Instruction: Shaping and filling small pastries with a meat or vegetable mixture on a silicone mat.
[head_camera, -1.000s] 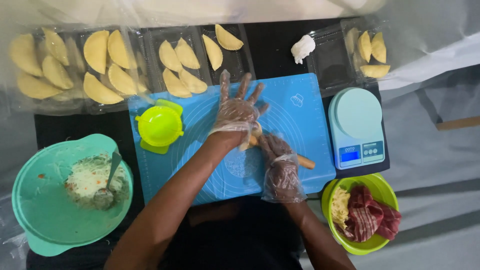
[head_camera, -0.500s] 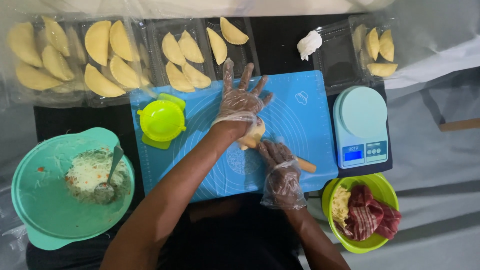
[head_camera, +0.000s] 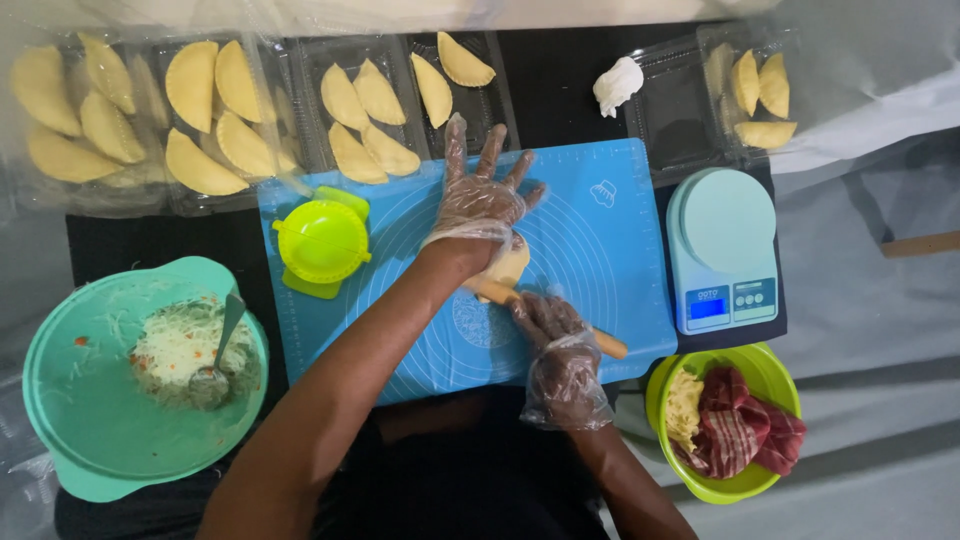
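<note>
Since the earlier frame the left hand (head_camera: 480, 205) has slid further up the blue mat (head_camera: 610, 250), fingers spread flat, while the right hand (head_camera: 548, 322) rests open-palmed on the rolling pin (head_camera: 600, 341), lying diagonally across the dough (head_camera: 507, 266) at mat centre.

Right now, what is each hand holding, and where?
Both gloved hands press a wooden rolling pin over dough: right hand lies on its middle, left hand covers its far end.
</note>
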